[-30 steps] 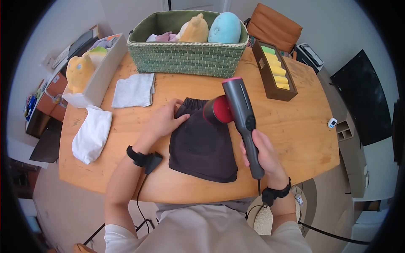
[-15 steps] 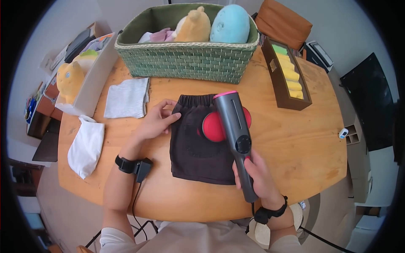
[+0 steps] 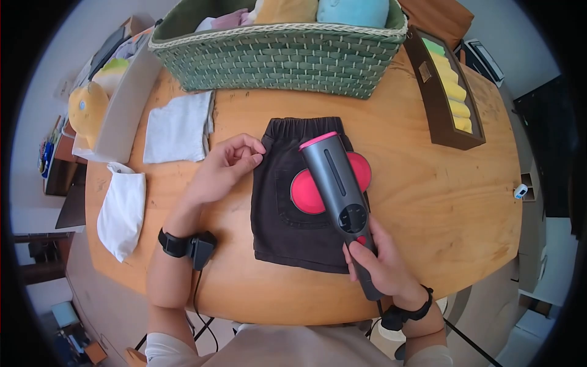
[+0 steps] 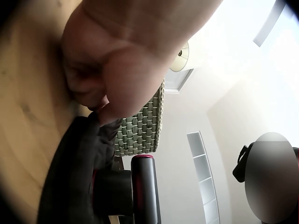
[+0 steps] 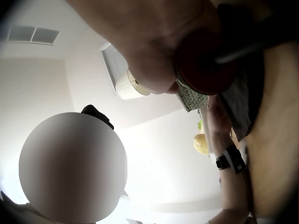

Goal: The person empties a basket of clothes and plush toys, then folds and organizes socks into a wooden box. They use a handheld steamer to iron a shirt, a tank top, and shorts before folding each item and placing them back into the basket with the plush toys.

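A pair of dark shorts [image 3: 287, 238] with an elastic waistband lies flat on the wooden table, a pocket outline showing. My left hand [image 3: 229, 165] pinches the left edge of the shorts just below the waistband, between thumb and finger. In the left wrist view, the left hand [image 4: 112, 70] has its fingertips at the dark cloth. My right hand [image 3: 382, 260] grips the handle of a dark grey handheld garment steamer [image 3: 333, 174] with pink-red round parts. The steamer's head is over the right half of the shorts and hides part of them.
A green woven basket [image 3: 269, 64] with plush toys stands at the back. Left of the shorts lie a folded grey cloth [image 3: 177, 131] and a white cloth [image 3: 122, 211], beside a white box [image 3: 125, 116]. A brown box [image 3: 437, 104] with yellow rolls stands right.
The steamer has shifted down over the shorts and turned, showing both round red sides. The left hand stays by the waistband's left edge. The head view has tilted lower.
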`<act>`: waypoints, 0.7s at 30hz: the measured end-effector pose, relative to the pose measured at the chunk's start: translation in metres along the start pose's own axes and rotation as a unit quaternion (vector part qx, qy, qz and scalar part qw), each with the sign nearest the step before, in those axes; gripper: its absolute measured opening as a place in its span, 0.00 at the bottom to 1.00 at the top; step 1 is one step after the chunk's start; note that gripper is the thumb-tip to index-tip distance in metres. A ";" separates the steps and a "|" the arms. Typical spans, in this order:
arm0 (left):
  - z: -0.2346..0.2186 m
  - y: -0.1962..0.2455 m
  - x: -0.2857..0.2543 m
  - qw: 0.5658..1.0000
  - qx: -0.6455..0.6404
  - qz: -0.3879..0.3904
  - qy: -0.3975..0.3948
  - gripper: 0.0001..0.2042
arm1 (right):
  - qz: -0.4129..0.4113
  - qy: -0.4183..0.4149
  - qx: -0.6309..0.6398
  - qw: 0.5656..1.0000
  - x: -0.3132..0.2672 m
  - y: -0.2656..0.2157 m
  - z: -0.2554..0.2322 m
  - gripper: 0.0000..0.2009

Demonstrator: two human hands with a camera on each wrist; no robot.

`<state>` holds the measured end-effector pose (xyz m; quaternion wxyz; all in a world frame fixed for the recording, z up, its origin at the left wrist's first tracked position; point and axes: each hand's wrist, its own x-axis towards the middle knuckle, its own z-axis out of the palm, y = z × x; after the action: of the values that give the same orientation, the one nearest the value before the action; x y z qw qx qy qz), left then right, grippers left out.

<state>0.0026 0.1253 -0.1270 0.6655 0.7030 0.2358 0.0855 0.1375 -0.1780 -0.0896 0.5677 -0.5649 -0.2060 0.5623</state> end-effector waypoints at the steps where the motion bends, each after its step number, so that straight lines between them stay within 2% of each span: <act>1: -0.003 -0.003 0.000 1.000 -0.012 0.001 -0.015 0.05 | 0.002 0.000 0.004 1.000 0.000 0.000 -0.001 0.15; 5: -0.008 -0.008 0.001 0.999 -0.016 0.005 -0.049 0.04 | 0.003 -0.003 0.017 1.000 0.002 -0.001 -0.001 0.16; 8: -0.008 -0.009 0.001 0.999 -0.001 -0.001 -0.035 0.08 | 0.012 -0.002 0.010 1.000 0.004 0.000 -0.003 0.19; 9: -0.002 0.002 -0.004 0.999 0.033 -0.037 0.010 0.09 | 0.010 -0.014 0.008 1.000 0.005 0.000 -0.005 0.19; 10: -0.001 -0.001 -0.004 0.999 0.033 -0.036 0.005 0.09 | 0.006 -0.025 0.005 1.000 0.004 -0.002 -0.006 0.20; 16: -0.011 -0.013 0.006 0.999 0.029 0.021 -0.035 0.12 | -0.002 -0.016 -0.001 1.000 0.006 -0.004 -0.004 0.16; 18: -0.007 -0.023 0.007 0.996 0.038 0.076 0.011 0.12 | 0.006 -0.007 0.005 1.000 0.006 0.004 -0.004 0.15; 20: -0.003 0.006 -0.008 0.999 0.026 -0.017 -0.040 0.12 | -0.008 -0.014 0.007 1.000 0.007 0.005 -0.005 0.16; 21: -0.009 -0.002 -0.003 0.998 0.018 -0.006 -0.060 0.11 | -0.005 -0.010 0.007 1.000 0.004 0.007 -0.005 0.16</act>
<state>-0.0046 0.1323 -0.1271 0.6660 0.7175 0.2014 0.0346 0.1402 -0.1783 -0.0987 0.5727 -0.5537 -0.2107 0.5665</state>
